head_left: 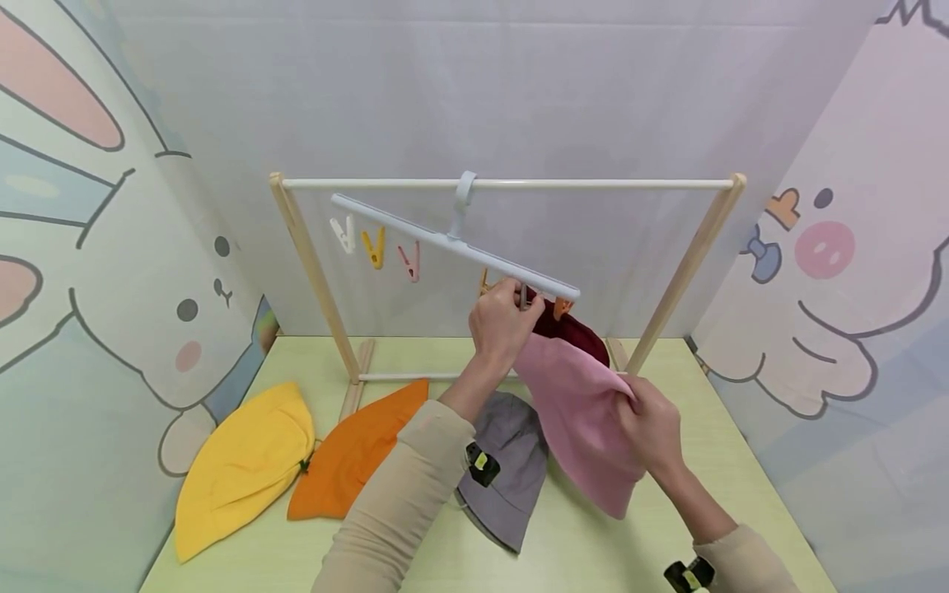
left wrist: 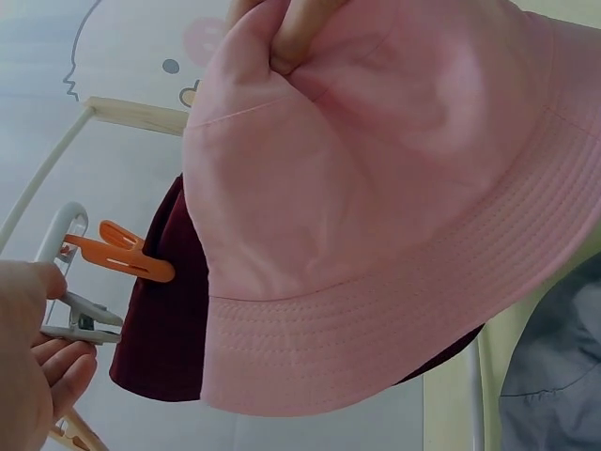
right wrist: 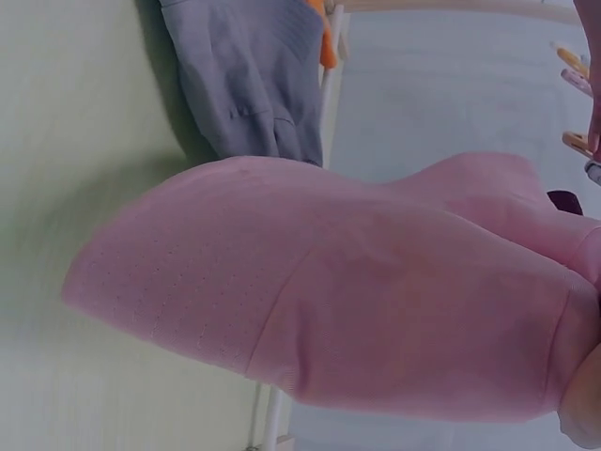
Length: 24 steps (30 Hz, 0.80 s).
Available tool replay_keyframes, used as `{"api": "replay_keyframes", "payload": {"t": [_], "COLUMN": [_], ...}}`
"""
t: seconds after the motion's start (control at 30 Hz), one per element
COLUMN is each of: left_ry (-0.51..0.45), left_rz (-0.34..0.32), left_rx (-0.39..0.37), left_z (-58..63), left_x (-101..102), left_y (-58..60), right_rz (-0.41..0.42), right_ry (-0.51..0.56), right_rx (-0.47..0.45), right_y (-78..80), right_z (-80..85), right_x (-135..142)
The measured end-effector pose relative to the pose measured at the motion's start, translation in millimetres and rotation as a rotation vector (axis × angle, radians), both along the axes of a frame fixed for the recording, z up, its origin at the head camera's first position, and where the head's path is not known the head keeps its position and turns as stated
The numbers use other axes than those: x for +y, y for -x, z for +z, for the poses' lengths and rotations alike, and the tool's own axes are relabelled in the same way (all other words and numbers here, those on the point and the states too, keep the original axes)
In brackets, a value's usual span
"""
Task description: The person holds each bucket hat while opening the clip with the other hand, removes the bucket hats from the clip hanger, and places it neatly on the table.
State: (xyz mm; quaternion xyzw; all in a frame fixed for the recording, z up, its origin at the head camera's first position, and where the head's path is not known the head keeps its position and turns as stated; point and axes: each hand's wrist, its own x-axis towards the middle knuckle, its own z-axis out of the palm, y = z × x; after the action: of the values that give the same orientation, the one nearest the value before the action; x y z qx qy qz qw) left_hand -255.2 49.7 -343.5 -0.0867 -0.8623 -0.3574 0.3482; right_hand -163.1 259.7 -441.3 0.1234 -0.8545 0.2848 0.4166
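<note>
My right hand [head_left: 652, 424] grips a pink bucket hat [head_left: 578, 412] by its crown, holding it up below the right end of a tilted white hanger [head_left: 452, 243]. With thumb and fingers my left hand [head_left: 500, 325] pinches a grey clothespin [left wrist: 86, 319] at the hanger. In the left wrist view this clothespin lies beside the edge of a dark red hat [left wrist: 160, 329]; whether it touches the brim I cannot tell. An orange clothespin [left wrist: 127, 254] clips the dark red hat at the hanger's end. The pink hat covers much of the dark red one.
The hanger hooks over a rack's white rail [head_left: 593, 184]. White [head_left: 343, 234], yellow [head_left: 374, 249] and pink [head_left: 410, 262] clothespins dangle from its left half. On the table lie a yellow hat [head_left: 248, 465], an orange hat [head_left: 356, 457] and a grey hat [head_left: 507, 461].
</note>
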Motion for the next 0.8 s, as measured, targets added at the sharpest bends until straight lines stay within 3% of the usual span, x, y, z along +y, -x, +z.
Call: {"api": "replay_keyframes", "payload": {"t": [0.37,0.8], "left_ry": [-0.015,-0.013], "left_rz": [0.010,0.004], "left_rx": [-0.010,0.001], "left_z": [5.7,12.3], "left_x": [0.3,-1.4], "left_y": [-0.6,-0.2], "right_rz": [-0.013,-0.097], "right_ry": [0.048,0.126], "right_rx": [-0.134,-0.324], "right_y": [-2.2,-2.6], "right_z": [-8.4,-17.7], "right_x": [6.9,16.3]}}
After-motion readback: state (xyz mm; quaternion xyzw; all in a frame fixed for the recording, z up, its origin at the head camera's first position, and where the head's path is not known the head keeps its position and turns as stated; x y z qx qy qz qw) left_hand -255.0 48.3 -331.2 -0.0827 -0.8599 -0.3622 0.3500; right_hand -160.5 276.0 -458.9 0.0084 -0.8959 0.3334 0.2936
